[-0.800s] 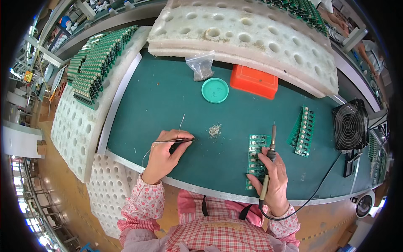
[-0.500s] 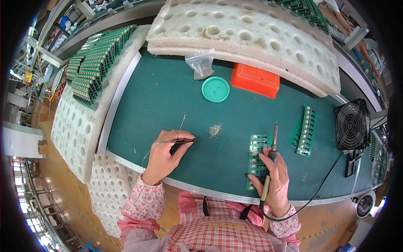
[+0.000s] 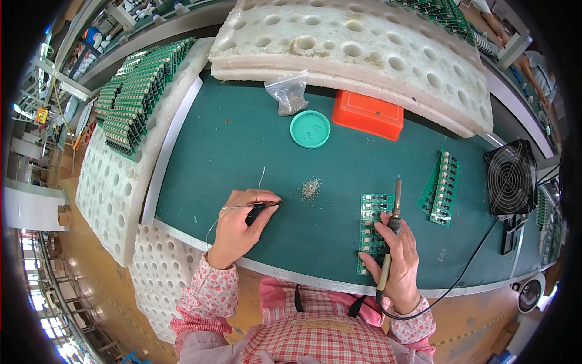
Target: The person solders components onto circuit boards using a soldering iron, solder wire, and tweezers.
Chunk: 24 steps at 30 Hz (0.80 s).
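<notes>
My left hand (image 3: 233,233) is closed round dark tweezers (image 3: 271,204), their tips pointing right. A thin length of solder wire (image 3: 262,181) also runs through its fingers, one end standing up and the other looping down by the wrist. In my right hand (image 3: 403,267) is a soldering iron (image 3: 397,197), held upright with its bare tip pointing away from me. That hand's fingers rest at the right edge of a green circuit board (image 3: 367,233) lying flat, with pale square parts in a column. Between the hands sits a small pile of tiny components (image 3: 311,188).
Farther back lie a teal round lid (image 3: 310,129), a plastic bag of small parts (image 3: 293,97) and an orange box (image 3: 368,115). More boards (image 3: 444,188) and a black fan (image 3: 509,179) are to the right. White foam slabs (image 3: 351,51) border the mat; board stacks (image 3: 136,91) stand left.
Both hands keep the same holds and places; only the whole view has shifted very slightly.
</notes>
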Each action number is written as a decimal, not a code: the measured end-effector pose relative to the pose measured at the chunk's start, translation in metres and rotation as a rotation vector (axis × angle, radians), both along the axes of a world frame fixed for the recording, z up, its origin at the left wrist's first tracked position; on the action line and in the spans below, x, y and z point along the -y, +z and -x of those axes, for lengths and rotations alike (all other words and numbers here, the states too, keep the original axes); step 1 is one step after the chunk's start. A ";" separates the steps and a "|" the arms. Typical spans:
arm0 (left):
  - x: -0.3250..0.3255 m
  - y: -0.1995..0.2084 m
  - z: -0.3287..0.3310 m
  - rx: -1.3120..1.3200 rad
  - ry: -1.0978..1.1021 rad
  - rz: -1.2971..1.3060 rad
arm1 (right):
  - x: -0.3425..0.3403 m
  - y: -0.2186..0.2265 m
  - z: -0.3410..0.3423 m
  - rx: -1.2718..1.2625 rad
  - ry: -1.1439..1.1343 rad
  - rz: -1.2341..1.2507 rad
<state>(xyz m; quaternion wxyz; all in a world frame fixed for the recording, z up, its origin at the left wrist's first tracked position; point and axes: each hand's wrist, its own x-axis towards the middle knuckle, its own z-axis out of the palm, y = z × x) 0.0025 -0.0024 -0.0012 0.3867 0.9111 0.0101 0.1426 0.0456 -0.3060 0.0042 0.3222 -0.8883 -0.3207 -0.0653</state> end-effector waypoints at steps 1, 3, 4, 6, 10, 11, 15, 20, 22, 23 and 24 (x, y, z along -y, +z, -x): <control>0.001 0.000 0.000 0.003 0.005 0.002 | 0.000 0.000 0.000 0.002 -0.001 0.003; 0.000 -0.001 0.000 0.006 0.010 0.004 | 0.000 0.000 0.000 0.003 -0.002 0.006; 0.000 -0.003 0.000 0.017 0.007 0.008 | 0.000 0.000 0.000 -0.001 -0.002 0.006; 0.000 -0.004 0.000 0.028 0.004 0.013 | 0.001 0.000 0.000 -0.005 -0.003 0.006; 0.000 -0.003 0.000 0.023 0.013 0.014 | 0.001 0.000 0.000 -0.009 -0.003 0.011; 0.000 -0.002 0.000 0.026 0.012 0.011 | 0.001 0.000 0.000 -0.008 -0.003 0.011; 0.001 -0.002 -0.001 0.031 0.006 0.000 | 0.001 0.000 0.000 -0.007 -0.007 0.008; 0.002 0.000 -0.002 0.019 0.015 -0.007 | 0.001 0.000 0.000 -0.007 -0.004 0.002; 0.002 0.000 -0.001 0.022 0.013 -0.007 | 0.001 0.000 0.000 -0.008 -0.004 0.002; 0.002 -0.001 -0.001 0.025 0.013 -0.007 | 0.001 0.000 0.000 -0.009 -0.003 0.002; 0.002 -0.002 -0.001 0.026 0.014 -0.008 | 0.001 0.000 0.000 -0.008 -0.003 0.001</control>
